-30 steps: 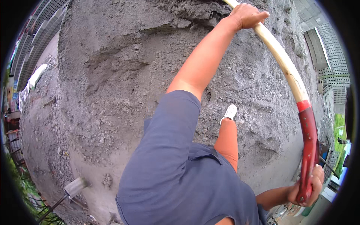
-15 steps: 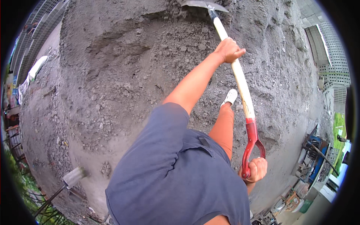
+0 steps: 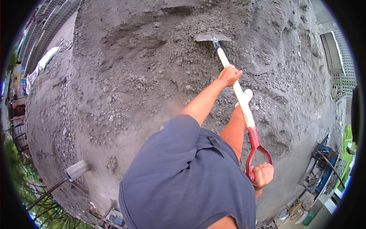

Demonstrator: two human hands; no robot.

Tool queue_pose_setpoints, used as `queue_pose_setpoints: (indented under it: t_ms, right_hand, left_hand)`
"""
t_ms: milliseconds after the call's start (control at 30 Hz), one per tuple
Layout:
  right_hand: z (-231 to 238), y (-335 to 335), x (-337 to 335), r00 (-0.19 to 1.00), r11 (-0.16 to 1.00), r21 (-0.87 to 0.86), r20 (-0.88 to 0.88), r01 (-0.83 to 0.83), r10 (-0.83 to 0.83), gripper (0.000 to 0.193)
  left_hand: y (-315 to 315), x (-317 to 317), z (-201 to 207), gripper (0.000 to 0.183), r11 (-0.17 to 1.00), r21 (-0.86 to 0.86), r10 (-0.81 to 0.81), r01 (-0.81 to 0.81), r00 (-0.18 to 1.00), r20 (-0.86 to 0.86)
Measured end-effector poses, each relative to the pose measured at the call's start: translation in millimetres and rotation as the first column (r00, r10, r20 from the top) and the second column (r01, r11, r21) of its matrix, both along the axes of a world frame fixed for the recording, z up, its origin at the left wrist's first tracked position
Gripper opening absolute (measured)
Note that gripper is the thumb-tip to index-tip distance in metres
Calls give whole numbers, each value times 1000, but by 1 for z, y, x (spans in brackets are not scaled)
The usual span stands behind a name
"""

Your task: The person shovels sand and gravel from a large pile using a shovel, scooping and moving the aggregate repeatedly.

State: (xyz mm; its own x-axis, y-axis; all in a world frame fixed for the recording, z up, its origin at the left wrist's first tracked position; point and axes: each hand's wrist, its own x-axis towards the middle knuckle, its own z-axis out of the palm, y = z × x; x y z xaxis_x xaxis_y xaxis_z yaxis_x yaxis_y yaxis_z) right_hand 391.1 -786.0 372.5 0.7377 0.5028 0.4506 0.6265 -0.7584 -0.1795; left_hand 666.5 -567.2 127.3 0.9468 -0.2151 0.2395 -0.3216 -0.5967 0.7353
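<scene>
A shovel with a pale wooden shaft [image 3: 244, 105] slants across the grey gravelly pile [image 3: 126, 57]. Its metal blade [image 3: 209, 37] rests against the slope ahead, edge-on to the view, and loose material lies or slides around it. Partway up the shaft, below the blade, my left hand [image 3: 230, 75] is closed round the wood. At the near end, my right hand [image 3: 263, 174] wraps the crossbar of the red D-shaped grip [image 3: 253, 138]. How deep the blade sits in the material I cannot tell.
My foot in a white shoe [image 3: 246, 97] stands beside the shaft. To the left are a cylindrical block on a rod [image 3: 77, 170] and a white sack [image 3: 47, 57]. Stacked hollow blocks [image 3: 332, 53] stand far right, with blue-framed equipment [image 3: 326, 170] nearer on that side.
The shovel blade has come down the slope toward me, with grit tumbling around it. My left hand has moved nearer with the shaft; both hands keep their hold.
</scene>
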Motion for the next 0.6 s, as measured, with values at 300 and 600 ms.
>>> queue_pose_setpoints:
  t_ms: [300, 600]
  right_hand:
    - [54, 10, -8, 995, 1000, -16, 94, -15, 16, 10]
    - [2, 21, 3, 1000, 999, 30, -3, -17, 17, 11]
  left_hand:
    - [17, -50, 25, 48, 990, -127, 46, -59, 994, -104]
    - [23, -78, -31, 32, 996, -48, 68, -72, 994, -80]
